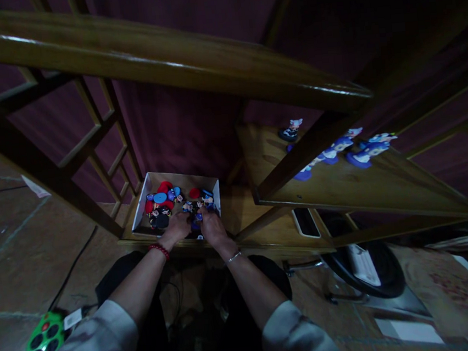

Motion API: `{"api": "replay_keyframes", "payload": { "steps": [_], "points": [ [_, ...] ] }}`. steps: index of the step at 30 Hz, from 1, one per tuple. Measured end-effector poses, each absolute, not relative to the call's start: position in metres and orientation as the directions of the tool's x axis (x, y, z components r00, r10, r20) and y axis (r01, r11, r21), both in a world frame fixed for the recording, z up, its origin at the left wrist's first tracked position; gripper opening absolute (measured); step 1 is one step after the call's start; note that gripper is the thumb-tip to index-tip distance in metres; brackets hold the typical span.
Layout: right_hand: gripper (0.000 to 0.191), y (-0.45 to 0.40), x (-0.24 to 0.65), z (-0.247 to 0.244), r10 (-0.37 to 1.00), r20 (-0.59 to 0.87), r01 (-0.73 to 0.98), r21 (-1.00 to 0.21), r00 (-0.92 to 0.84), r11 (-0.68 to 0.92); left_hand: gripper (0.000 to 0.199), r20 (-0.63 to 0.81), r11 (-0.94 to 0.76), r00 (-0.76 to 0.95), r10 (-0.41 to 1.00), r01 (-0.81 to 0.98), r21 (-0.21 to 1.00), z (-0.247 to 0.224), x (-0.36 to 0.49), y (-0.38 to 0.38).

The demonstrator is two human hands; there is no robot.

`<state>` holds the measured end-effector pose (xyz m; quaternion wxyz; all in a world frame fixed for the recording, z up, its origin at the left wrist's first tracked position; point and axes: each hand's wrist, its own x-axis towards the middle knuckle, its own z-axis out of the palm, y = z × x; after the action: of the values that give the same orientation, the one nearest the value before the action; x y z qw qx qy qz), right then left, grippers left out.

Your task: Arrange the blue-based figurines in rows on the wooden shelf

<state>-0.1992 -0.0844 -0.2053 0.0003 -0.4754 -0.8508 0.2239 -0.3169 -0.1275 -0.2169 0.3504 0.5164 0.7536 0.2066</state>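
A shallow white cardboard box (pixel 141 213) rests on the low wooden shelf, holding several small painted figurines (pixel 164 199) with red, blue, black and purple parts. Both hands reach into its near right part. My left hand (pixel 179 226), with a red bead bracelet at the wrist, has its fingers curled down among the figurines; what they hold is hidden. Close beside it, my right hand (pixel 213 228), wearing a thin silver bracelet, has its fingers closed at a small purple-and-white figurine (pixel 198 217) between the hands.
A wooden beam (pixel 165 66) crosses above my arms. On the upper shelf (pixel 385 194) at right stand several figurines (pixel 366 150). A phone (pixel 306 222) lies on the low shelf. A black round stool (pixel 388 271) stands right; a green power strip (pixel 43 340) lies on the floor left.
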Motion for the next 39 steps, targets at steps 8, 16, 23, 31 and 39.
{"api": "replay_keyframes", "payload": {
  "steps": [8, 16, 23, 31, 39],
  "points": [
    [0.032, -0.0843, -0.1987, -0.2078, 0.803, -0.192, 0.791, -0.404, -0.563, 0.458, 0.023, -0.345, 0.384, -0.186, 0.92, 0.608, 0.695, -0.2134, -0.3226, -0.1312],
    [0.032, -0.0856, -0.1974, -0.2056, 0.808, -0.196, 0.807, -0.363, -0.556, 0.467, 0.023, -0.331, 0.375, -0.187, 0.925, 0.598, 0.709, -0.2146, -0.3241, -0.1317],
    [0.042, -0.0847, -0.1964, -0.204, 0.817, -0.182, 0.812, -0.354, -0.547, 0.465, 0.025, -0.376, 0.405, -0.173, 0.91, 0.56, 0.723, -0.2139, -0.3245, -0.1329],
    [0.026, -0.0819, -0.1961, -0.2067, 0.807, -0.181, 0.805, -0.342, -0.563, 0.485, 0.025, -0.385, 0.422, -0.187, 0.904, 0.535, 0.732, -0.21, -0.3239, -0.1344],
    [0.025, -0.0855, -0.198, -0.206, 0.824, -0.172, 0.821, -0.323, -0.54, 0.47, 0.021, -0.369, 0.403, -0.175, 0.913, 0.535, 0.742, -0.2102, -0.3233, -0.1347]
  ]
}}
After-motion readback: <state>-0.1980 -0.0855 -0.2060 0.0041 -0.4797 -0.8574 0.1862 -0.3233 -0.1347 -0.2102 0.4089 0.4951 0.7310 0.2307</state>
